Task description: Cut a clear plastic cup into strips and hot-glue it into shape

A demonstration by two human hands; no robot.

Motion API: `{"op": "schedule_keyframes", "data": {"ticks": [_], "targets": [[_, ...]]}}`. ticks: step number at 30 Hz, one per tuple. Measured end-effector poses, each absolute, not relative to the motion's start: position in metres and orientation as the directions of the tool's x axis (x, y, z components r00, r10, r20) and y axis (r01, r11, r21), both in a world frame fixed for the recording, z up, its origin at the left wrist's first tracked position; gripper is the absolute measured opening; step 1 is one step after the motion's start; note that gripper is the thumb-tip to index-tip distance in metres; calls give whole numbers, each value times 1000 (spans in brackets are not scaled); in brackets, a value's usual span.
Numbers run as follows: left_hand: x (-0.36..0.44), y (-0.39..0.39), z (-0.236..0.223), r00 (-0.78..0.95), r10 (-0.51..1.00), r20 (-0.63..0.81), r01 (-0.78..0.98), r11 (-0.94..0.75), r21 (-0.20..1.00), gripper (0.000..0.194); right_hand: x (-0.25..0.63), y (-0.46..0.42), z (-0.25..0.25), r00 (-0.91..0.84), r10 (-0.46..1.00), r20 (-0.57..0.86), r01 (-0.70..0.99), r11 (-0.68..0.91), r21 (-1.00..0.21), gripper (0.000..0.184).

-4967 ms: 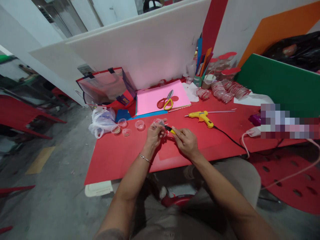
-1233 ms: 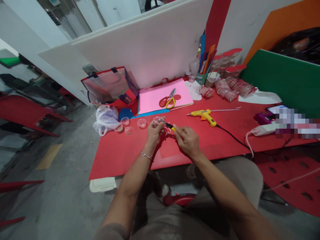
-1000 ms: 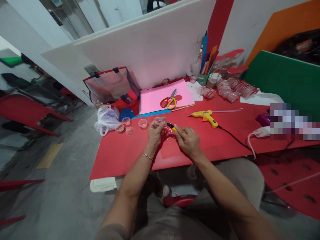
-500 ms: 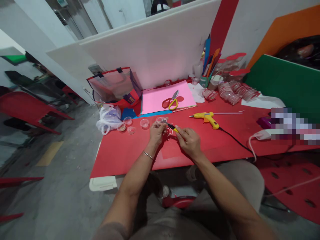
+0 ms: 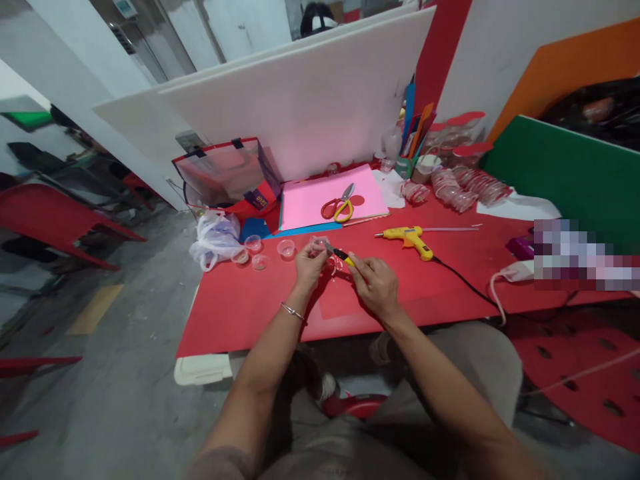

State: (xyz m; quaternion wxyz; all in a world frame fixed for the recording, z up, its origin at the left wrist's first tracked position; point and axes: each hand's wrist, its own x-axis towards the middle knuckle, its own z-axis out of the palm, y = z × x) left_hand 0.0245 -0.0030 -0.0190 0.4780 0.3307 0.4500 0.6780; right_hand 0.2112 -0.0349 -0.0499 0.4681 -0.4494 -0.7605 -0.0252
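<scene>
My left hand (image 5: 310,262) is closed around a small clear plastic cup (image 5: 317,244) with a bit of red in it, held just above the red table (image 5: 240,313). My right hand (image 5: 374,283) grips a small yellow and black tool (image 5: 342,255) whose metal tip points into the cup. Both hands hover near the table's middle, close together.
Several small clear cups (image 5: 286,249) lie left of my hands beside a white plastic bag (image 5: 213,237). Scissors (image 5: 338,206) rest on pink paper (image 5: 310,203). A yellow glue gun (image 5: 407,237) with a black cord lies to the right. Stacked cups (image 5: 463,190) and a green board (image 5: 560,177) stand behind.
My hands keep the same hold on the cup and the tool. Only the camera view has shifted a little; the table's things stay where they were.
</scene>
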Motion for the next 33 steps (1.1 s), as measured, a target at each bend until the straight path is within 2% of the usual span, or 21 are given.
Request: {"op": "schedule_keyframes", "data": {"ticks": [4,7,13,20,25,28,33], "targets": [[24,-8,-11,-173,983,56,-407,-124,905,50,212,-33,-49,-81,713,696,690,544,-477,37],[23,-9,-6,-140,990,35,-454,-96,886,54,214,-31,-48,-26,721,693,647,540,-538,38],[24,-9,-11,-112,994,12,-471,-64,880,51,214,-35,-48,-156,681,716,622,631,-464,38],[25,-11,-11,-74,997,-1,-509,-37,860,50,213,-34,-51,-145,665,733,695,596,-403,37],[24,-10,-9,-125,992,-30,-515,-39,857,50,217,-29,-52,-32,723,690,729,489,-479,36],[22,-8,-11,-160,986,-41,-497,-45,866,53,217,-31,-50,-45,721,691,673,533,-513,38],[23,-8,-15,-105,994,-5,-485,-47,874,55,211,-34,-47,-127,695,708,647,599,-472,36]]}}
